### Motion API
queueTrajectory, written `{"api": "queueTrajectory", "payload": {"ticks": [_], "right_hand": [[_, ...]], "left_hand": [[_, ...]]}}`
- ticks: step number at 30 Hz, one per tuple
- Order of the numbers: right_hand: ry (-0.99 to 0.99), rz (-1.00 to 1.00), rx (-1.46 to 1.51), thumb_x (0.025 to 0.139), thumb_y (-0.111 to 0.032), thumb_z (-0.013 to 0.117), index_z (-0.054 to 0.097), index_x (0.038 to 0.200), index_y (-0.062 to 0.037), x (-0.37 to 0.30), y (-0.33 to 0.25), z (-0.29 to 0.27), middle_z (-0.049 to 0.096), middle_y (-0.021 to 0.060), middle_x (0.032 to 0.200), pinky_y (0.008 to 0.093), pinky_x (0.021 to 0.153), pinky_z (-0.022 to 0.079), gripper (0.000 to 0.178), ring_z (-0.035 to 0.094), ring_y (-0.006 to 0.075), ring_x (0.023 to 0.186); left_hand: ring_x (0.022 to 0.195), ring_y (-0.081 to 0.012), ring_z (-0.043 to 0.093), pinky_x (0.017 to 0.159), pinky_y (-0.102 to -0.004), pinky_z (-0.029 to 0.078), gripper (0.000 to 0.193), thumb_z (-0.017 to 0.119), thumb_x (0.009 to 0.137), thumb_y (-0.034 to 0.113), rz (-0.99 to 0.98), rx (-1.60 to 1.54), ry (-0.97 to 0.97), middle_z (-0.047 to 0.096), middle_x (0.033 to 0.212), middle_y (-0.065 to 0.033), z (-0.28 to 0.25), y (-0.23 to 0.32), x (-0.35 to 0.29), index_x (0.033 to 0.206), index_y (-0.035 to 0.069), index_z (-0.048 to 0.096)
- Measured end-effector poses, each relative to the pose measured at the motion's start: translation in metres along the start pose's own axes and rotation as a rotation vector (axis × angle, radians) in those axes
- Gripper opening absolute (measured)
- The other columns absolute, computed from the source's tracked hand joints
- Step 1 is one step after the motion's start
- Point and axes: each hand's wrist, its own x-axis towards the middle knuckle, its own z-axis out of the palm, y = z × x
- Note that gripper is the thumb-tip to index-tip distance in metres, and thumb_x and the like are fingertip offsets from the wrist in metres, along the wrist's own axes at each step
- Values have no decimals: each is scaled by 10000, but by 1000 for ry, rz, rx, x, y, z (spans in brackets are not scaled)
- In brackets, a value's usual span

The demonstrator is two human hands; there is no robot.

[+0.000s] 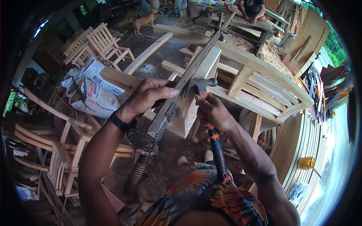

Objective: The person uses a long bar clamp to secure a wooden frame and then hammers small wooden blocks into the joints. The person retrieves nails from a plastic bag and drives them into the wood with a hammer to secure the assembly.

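Note:
A long bar clamp point(201, 52) with a rusty screw point(137, 174) at its near end lies across pale wooden pieces and slants from the lower left to the far right. My left hand point(151, 94) is closed on the clamp's bar, thumb on top; its fingertips are partly hidden behind the bar. In my right hand point(215, 113) is a claw hammer point(217, 152), gripped high on its orange and black handle. The hammer's head is beside the bar, over a pale wooden post point(185, 122); I cannot tell whether it touches. The handle's end hangs down by my patterned shirt.
A slatted wooden bench frame point(260, 88) spreads to the right. Wooden chairs point(107, 45) and curved chair parts point(60, 158) stand left, near stuffed sacks point(92, 92). A dog point(144, 22) and a seated person point(250, 11) are farther off. A yellow container point(306, 163) sits on stacked boards.

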Motion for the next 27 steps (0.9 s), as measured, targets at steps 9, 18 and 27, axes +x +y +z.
{"api": "queueTrajectory", "payload": {"ticks": [9, 18, 27], "right_hand": [[102, -102, 308, 1061, -342, 566, 484, 1023, -111, -5, 2, 2, 463, 10, 634, 294, 357, 402, 248, 426, 106, 420], [114, -584, 47, 964, -164, 710, 572, 1134, -6, -57, -97, -21, 554, 8, 662, 246, 430, 420, 270, 528, 82, 479], [133, -217, -471, 1055, -211, 558, 446, 1412, 14, -126, 31, -26, 553, -5, 681, 235, 474, 405, 437, 505, 69, 518]], "left_hand": [[800, -37, 567, 737, -219, 458, 372, 647, 954, 311, 12, -110, -34, 666, 917, 34, 4, -5, 3, 1130, -12, 703], [1106, -155, 631, 1012, -289, 466, 713, 627, 916, 280, -78, -186, -75, 678, 1218, -117, -2, -11, -2, 1503, -59, 405], [1158, -137, 592, 1013, -281, 445, 719, 633, 902, 283, 56, -102, -42, 655, 1259, -104, 3, -12, 9, 1493, -69, 422]]}}
